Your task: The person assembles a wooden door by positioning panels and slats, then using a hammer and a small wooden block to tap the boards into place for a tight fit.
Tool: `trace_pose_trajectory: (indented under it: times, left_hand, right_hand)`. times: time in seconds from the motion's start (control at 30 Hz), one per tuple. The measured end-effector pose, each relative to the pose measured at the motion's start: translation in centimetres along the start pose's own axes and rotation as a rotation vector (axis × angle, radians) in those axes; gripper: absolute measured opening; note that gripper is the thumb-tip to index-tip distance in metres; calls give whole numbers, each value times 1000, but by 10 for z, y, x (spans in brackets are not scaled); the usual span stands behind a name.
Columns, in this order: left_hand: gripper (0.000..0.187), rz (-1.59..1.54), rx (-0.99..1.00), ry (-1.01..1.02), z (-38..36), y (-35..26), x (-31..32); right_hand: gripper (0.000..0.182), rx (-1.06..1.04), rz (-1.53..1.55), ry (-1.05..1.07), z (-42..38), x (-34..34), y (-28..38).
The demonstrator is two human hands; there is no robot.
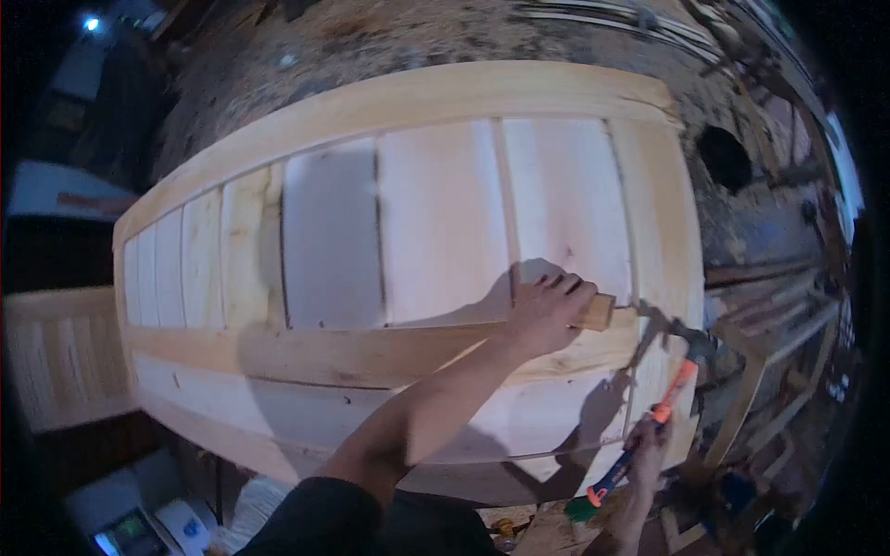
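A large panelled wooden door lies flat across the middle of the view. My left hand is closed around a small wood block, held against the door's lengthwise rail near its right end. Lower right, my right hand grips a hammer with an orange and dark blue handle. The hammer's dark head is up and to the right of that hand, near the door's right edge. Shadows of my arm and the hammer fall on the boards.
Sawdust and shavings cover the ground beyond the door. A wooden frame and scrap timber stand at the right. Another slatted panel is at the left, with a lit screen below it.
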State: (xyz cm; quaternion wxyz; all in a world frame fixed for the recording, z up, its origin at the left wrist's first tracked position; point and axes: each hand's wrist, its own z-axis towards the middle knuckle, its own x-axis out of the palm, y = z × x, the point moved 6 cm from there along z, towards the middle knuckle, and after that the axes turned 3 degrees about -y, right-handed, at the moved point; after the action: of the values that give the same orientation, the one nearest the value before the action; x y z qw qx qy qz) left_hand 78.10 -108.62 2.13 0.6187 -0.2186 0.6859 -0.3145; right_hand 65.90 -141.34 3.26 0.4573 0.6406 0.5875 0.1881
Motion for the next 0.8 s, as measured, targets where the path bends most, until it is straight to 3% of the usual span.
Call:
trace_pose_trajectory:
  times: [0.13, 0.27, 0.3, 0.33, 0.43, 0.47, 0.5, 0.53, 0.6, 0.67, 0.73, 0.8]
  left_hand:
    - [60, 53, -51, 21, -5, 23, -1]
    - [59, -62, -38, 23, -8, 28, 1]
    - [59, -52, -22, -19, -9, 28, -1]
    - [59, -44, -1, -56, -11, 26, -1]
    - [57, -23, 13, -57, -12, 25, -2]
    - [56, -16, 11, -37, -12, 26, -2]
    - [57, -7, 26, -61, -9, 29, 4]
    - [57, -2, 38, -83, -7, 30, 11]
    - [57, 1, 29, -71, -9, 33, 18]
    - [57, 4, -15, -11, -6, 32, 16]
    - [58, -12, 7, -86, -10, 28, 19]
    - [58, -19, 22, -117, -9, 28, 15]
  right_hand:
    - [27, -62, 129, -10, 19, 13, 36]
    - [29, -75, 10, 132, 23, 44, 20]
    - [35, -35, -109, 220, 17, 53, 9]
    - [30, 24, -229, 275, 4, 64, 8]
    - [32, -129, -335, 128, 43, 11, 37]
    - [31, -190, -284, 100, 62, -18, 42]
    - [17, -272, -182, 53, 86, -44, 49]
    - [19, -262, -112, -70, 104, -74, 42]
    - [19, -243, -105, -109, 94, -56, 48]
    - [21, -180, -209, 10, 63, -9, 40]
    - [24, -104, -378, 193, 12, 48, 30]
    - [28, -78, -380, 214, 8, 54, 32]
